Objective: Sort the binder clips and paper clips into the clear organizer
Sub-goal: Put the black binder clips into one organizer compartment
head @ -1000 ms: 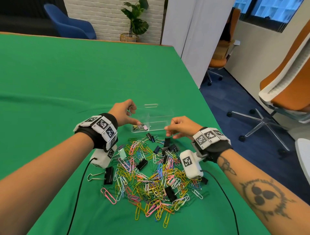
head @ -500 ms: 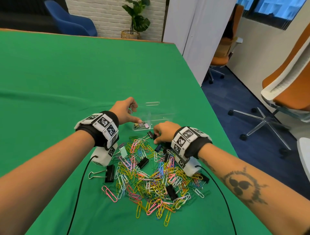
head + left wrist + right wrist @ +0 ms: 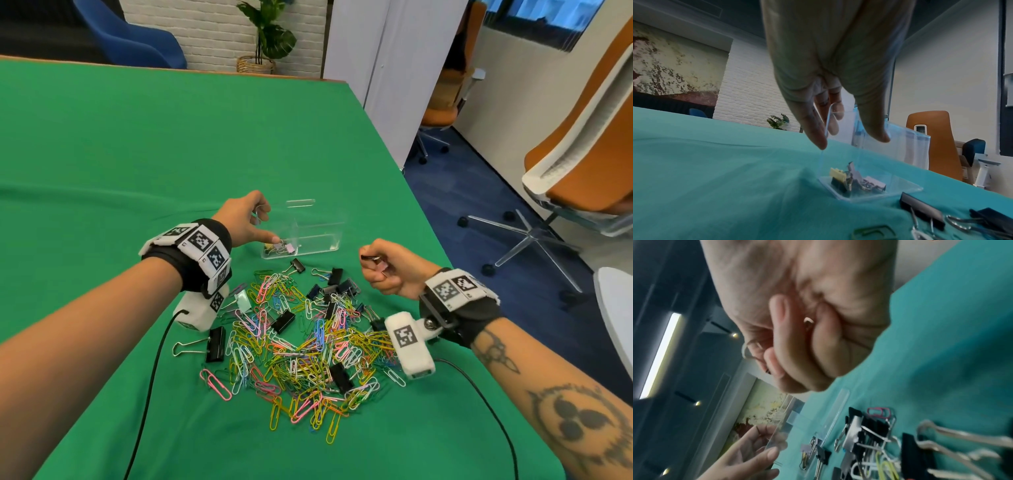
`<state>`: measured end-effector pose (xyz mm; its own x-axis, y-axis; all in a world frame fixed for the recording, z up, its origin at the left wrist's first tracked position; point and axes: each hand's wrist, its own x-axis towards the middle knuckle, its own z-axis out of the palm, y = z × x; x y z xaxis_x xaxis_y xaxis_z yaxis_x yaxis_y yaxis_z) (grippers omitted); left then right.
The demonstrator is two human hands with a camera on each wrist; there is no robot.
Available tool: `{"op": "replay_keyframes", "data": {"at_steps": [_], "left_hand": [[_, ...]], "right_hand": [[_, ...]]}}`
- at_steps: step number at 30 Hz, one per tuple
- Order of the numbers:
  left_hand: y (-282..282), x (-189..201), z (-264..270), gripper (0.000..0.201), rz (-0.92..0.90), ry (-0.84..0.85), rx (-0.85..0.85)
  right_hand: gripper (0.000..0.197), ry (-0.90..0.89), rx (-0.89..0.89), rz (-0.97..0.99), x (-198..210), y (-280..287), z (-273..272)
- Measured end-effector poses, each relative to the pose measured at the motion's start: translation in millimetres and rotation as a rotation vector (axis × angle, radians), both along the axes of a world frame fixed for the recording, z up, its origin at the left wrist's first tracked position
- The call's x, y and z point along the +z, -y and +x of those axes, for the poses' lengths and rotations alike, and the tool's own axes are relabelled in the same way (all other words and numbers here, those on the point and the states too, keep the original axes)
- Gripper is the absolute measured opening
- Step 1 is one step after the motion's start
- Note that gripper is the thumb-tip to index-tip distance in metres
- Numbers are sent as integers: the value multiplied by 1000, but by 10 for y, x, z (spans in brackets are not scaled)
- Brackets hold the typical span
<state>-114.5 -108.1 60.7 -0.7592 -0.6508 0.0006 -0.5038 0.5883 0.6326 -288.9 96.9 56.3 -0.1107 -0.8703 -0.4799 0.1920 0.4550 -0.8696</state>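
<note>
Right hand (image 3: 385, 270) has come up off the pile since half a second ago, fingers curled tight, grip clamped on a small binder clip (image 3: 371, 259), hanging just right of the clear organizer (image 3: 318, 236). Left hand (image 3: 245, 221) pinches the organizer's left wall, steadying it on the table (image 3: 137, 154). Binder clips already sit in the left compartment, so probably best to carry this one over there and let go low so it doesn't bounce out.
</note>
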Motion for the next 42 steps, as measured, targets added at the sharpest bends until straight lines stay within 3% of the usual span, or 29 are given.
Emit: {"op": "replay_keyframes", "data": {"at_steps": [6,9,11,16,19,21,24,27,31,34,38,42], "left_hand": [[-42,47,-1,59,-32,61,-20],[-51,56,-6,59,-53,69,-18],[-52,59,-9,60,-66,80,-20],[-50,61,-15,61,-89,124,-44],[-51,56,-8,61,-94,120,-46],[-49,47,-3,61,-86,114,-48],[-39,41,3,62,-80,113,-56],[-29,34,4,61,-72,109,-60],[-27,24,4,61,-71,104,-62],[-24,19,7,61,-70,103,-63],[-21,4,11,60,-63,79,-70],[-4,-10,21,60,-41,58,-89]], "right_hand": [[30,179,-90,-26,-69,-160,37],[26,126,-120,-17,-73,-116,76],[28,-37,-78,23,-72,-53,115],[33,-715,281,203,-42,148,409],[31,-1159,466,198,-126,239,569],[27,-1309,501,182,-158,265,613],[2,-1294,530,161,-113,256,592],[26,-1277,550,160,-102,243,566],[5,-1294,521,124,-168,265,556],[26,-1223,506,121,-191,252,520],[14,-1103,409,68,-17,239,454],[12,-1111,222,-61,232,469,438]]}}
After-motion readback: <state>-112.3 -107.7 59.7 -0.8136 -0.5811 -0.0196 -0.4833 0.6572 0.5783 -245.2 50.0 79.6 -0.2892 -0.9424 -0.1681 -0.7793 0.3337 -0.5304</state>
